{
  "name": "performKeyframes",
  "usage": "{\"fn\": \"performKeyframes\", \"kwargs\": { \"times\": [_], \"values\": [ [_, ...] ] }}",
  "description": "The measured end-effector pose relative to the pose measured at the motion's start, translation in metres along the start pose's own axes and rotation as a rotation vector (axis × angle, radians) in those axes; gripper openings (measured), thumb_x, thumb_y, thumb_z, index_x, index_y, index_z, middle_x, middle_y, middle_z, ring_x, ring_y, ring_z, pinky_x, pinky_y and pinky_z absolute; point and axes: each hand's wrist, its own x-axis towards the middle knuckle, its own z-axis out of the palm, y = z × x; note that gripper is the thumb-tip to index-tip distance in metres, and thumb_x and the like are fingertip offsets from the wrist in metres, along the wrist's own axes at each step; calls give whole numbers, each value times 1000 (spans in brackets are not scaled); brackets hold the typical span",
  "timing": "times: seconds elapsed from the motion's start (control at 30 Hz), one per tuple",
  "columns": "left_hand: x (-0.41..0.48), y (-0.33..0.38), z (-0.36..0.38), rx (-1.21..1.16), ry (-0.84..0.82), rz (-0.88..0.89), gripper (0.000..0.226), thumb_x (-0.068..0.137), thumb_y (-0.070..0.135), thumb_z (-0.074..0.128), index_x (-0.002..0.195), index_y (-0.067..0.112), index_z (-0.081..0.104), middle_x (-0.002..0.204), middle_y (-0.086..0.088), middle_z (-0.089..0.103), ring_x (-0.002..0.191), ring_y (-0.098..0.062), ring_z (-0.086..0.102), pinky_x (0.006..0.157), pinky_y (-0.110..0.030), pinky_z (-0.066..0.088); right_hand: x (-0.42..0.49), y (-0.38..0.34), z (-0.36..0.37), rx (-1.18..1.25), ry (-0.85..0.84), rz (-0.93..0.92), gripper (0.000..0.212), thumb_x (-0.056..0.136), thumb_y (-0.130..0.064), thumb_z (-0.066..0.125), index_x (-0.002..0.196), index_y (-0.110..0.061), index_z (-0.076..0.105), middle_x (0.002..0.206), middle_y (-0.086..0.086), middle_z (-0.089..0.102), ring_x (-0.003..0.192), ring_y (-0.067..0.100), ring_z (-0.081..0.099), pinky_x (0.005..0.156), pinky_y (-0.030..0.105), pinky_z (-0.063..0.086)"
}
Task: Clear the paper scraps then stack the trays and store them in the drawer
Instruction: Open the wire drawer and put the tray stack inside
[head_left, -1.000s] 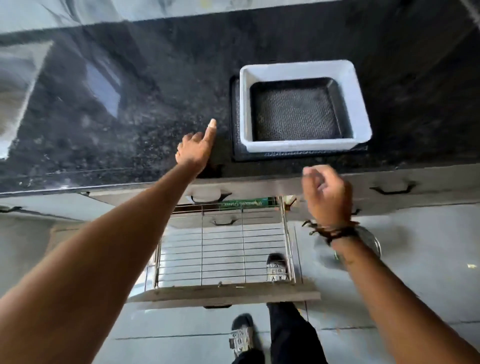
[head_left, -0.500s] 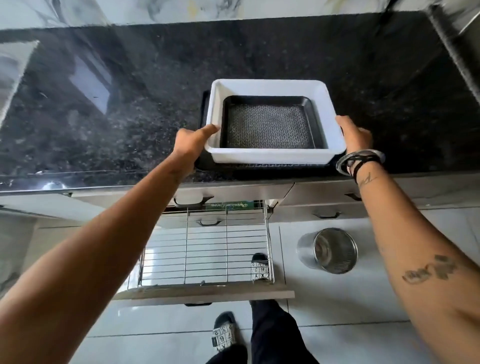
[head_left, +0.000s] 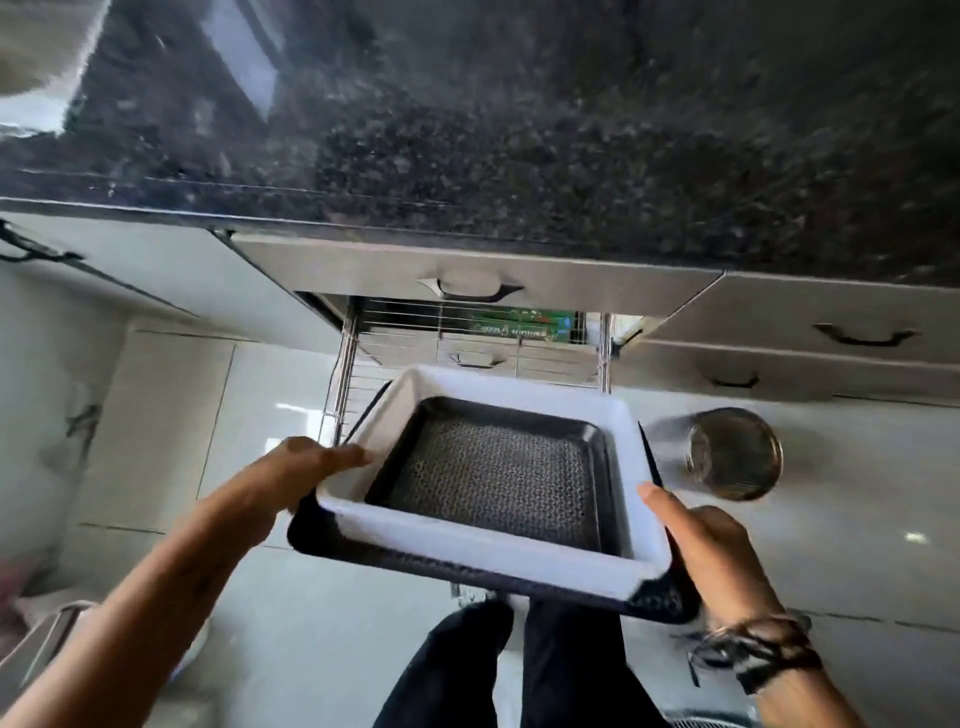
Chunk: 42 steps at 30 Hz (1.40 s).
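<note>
1. Head view looks down on your two bare hands carrying a nested stack of trays off the counter, above the floor in front of the cabinets.
2. Your left hand (head_left: 291, 480) wraps the stack's left edge, fingers closed on the rim of the white rectangular plastic tray (head_left: 498, 558).
3. Your right hand (head_left: 711, 556) grips the right edge, thumb lying along the white rim, remaining fingers hidden underneath.
4. That white tray sits inside a larger black rectangular tray (head_left: 332, 543), and a smaller black tray with a mesh-patterned floor (head_left: 498, 473) nests inside the white one.
5. Just beyond the stack, the pulled-out wire-basket drawer (head_left: 345, 374) stands open below the speckled black granite countertop (head_left: 519, 130).
6. Right of the stack, a round shiny steel bin (head_left: 732, 454) stands on the pale tiled floor (head_left: 166, 415).
</note>
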Motion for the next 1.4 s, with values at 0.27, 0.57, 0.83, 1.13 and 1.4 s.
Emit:
{"fn": "performKeyframes", "kwargs": {
  "times": [0.27,0.57,0.83,1.13,1.4],
  "values": [
    [217,-12,34,-46,7,120,32,85,32,67,71,3,63,64,-8,54,59,-22,47,57,-28,35,178,3,119,10,-23,142,58,58,-58,75,84,-9,58,83,9,57,68,23,52,59,33,37],
    [332,-59,76,16,137,108,39,78,1,73,113,-2,57,82,-1,60,68,-17,56,49,-17,44,295,59,188,-90,-188,120,43,64,-39,80,82,-1,67,83,12,63,70,24,57,68,33,48],
    [190,-51,79,326,804,191,86,84,54,47,150,10,15,162,-20,2,149,-33,1,117,-54,-1,200,35,119,-110,211,6,35,79,-19,71,106,0,63,118,27,61,110,41,57,93,49,47],
    [109,-68,91,-1050,-166,-345,88,79,76,34,113,-2,55,108,-16,55,111,-25,54,118,-55,17,96,44,74,1134,-88,759,71,80,-42,56,137,-2,38,143,22,39,133,45,38,110,65,25],
    [133,4,63,-1065,-156,-153,91,83,74,35,144,7,35,144,-17,45,135,-32,43,108,-51,33,152,-22,73,1199,-154,656,96,72,-44,60,147,-6,14,151,28,24,133,56,31,113,66,20]
  ]
}}
